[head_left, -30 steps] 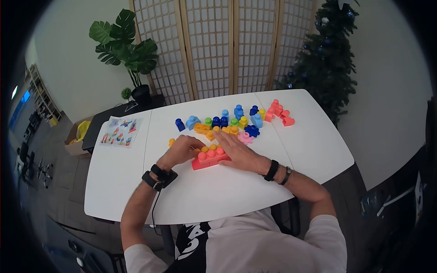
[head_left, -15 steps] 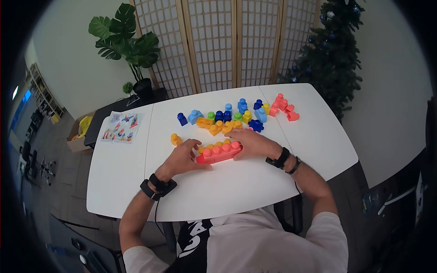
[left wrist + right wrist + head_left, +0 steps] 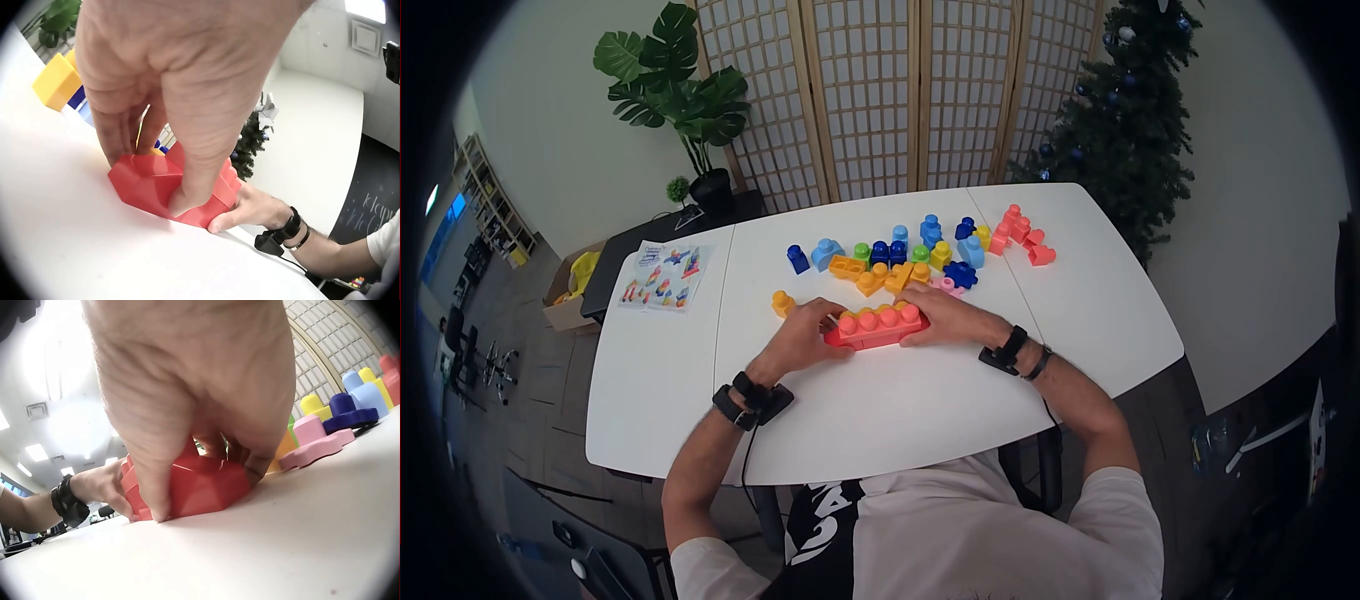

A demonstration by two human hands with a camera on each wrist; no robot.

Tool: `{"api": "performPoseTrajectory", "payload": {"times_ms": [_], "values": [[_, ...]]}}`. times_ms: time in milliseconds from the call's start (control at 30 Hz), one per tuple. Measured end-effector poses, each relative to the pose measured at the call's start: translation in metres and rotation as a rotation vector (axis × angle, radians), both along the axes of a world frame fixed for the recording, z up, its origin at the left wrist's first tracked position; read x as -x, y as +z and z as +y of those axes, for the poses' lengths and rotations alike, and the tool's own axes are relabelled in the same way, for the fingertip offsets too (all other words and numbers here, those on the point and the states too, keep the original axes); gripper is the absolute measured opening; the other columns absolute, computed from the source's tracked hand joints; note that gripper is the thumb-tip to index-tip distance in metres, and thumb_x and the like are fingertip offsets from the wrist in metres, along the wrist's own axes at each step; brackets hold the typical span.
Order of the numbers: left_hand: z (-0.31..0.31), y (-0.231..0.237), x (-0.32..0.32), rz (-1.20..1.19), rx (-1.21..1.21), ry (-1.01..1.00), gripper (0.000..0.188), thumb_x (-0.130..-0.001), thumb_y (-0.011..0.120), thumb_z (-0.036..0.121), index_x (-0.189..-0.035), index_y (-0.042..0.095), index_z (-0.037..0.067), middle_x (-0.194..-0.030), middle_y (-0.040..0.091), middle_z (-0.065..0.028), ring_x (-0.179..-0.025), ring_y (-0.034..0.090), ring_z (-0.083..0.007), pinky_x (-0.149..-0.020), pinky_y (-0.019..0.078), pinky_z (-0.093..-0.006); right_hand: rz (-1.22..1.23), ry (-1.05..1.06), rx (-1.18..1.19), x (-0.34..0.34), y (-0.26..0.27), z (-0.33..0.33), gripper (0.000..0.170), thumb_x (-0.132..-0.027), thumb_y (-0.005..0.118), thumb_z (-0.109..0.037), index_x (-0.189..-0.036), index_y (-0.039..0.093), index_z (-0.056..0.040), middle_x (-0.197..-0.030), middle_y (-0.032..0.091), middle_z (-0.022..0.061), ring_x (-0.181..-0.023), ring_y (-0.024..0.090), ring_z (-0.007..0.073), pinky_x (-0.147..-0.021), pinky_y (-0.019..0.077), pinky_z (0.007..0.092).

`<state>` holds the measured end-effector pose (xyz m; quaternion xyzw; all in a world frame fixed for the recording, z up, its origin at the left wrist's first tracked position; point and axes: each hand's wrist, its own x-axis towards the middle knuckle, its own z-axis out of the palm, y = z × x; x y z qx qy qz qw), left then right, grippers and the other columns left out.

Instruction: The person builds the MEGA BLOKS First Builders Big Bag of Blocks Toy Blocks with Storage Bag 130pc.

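A long row of joined red toy building blocks [image 3: 878, 336], with round studs on top and a row of orange-yellow studs behind, lies on the white table in front of the person. The left hand [image 3: 802, 338] grips its left end; in the left wrist view the thumb presses the near face of the red end block [image 3: 147, 187], with fingers on the far side. At the other end the right hand [image 3: 952, 318] holds it likewise, its thumb on the near face of the red piece [image 3: 209, 490]. The hands partly hide both ends.
Behind the hands lie loose blocks: several orange ones [image 3: 870, 283], blue ones [image 3: 889, 252], a pink gear-shaped piece [image 3: 312, 447] and red pieces [image 3: 1012, 230]. One orange block [image 3: 782, 303] stands left of the left hand. A printed picture sheet [image 3: 665, 278] lies at the table's left.
Earlier the right hand lay over the blocks with the left fingers at the studs. The right hand moved to the right end; the left hand opened, then closed in on the left end.
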<state>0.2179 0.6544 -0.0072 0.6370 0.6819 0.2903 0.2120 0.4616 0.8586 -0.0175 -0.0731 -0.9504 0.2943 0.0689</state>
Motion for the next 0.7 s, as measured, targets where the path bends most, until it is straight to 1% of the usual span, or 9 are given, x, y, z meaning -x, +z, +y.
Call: {"api": "performPoseTrajectory", "payload": {"times_ms": [233, 300, 467, 700], "values": [[-0.001, -0.002, -0.004, -0.008, -0.012, 0.014, 0.067, -0.074, 0.099, 0.013, -0.131, 0.069, -0.005, -0.127, 0.072, -0.017, -0.111, 0.076, -0.0268, -0.1, 0.0627, -0.0357, 0.003, -0.017, 0.003, -0.001, 0.002, -0.002, 0.068, -0.083, 0.089, -0.035, -0.135, 0.06, -0.0012, -0.128, 0.061, 0.0178, -0.126, 0.058, 0.0343, -0.106, 0.0493, 0.0428], [0.0, -0.007, -0.003, -0.029, -0.046, 0.011, 0.068, -0.072, 0.099, 0.018, -0.129, 0.07, -0.006, -0.122, 0.072, -0.0188, -0.105, 0.075, -0.028, -0.096, 0.0624, -0.0358, 0.008, -0.018, -0.007, 0.0, 0.001, -0.003, 0.068, -0.082, 0.09, -0.034, -0.135, 0.061, -0.0014, -0.127, 0.061, 0.0176, -0.126, 0.058, 0.0342, -0.105, 0.0494, 0.0428], [-0.001, -0.002, -0.012, -0.016, -0.058, 0.02, 0.067, -0.072, 0.099, 0.019, -0.127, 0.07, -0.006, -0.121, 0.072, -0.0194, -0.105, 0.075, -0.0281, -0.096, 0.062, -0.0357, 0.016, -0.035, 0.007, 0.002, -0.002, -0.003, 0.067, -0.078, 0.09, -0.032, -0.131, 0.063, -0.001, -0.124, 0.061, 0.0173, -0.124, 0.058, 0.0338, -0.104, 0.0496, 0.0422], [-0.001, -0.002, -0.012, 0.034, -0.05, 0.002, 0.067, -0.072, 0.098, 0.022, -0.127, 0.07, -0.005, -0.12, 0.071, -0.0191, -0.104, 0.074, -0.0291, -0.096, 0.0614, -0.0363, 0.029, -0.039, -0.002, 0.001, -0.001, -0.005, 0.066, -0.077, 0.09, -0.032, -0.129, 0.064, -0.0005, -0.124, 0.062, 0.0171, -0.124, 0.059, 0.034, -0.104, 0.0498, 0.0423]]}}
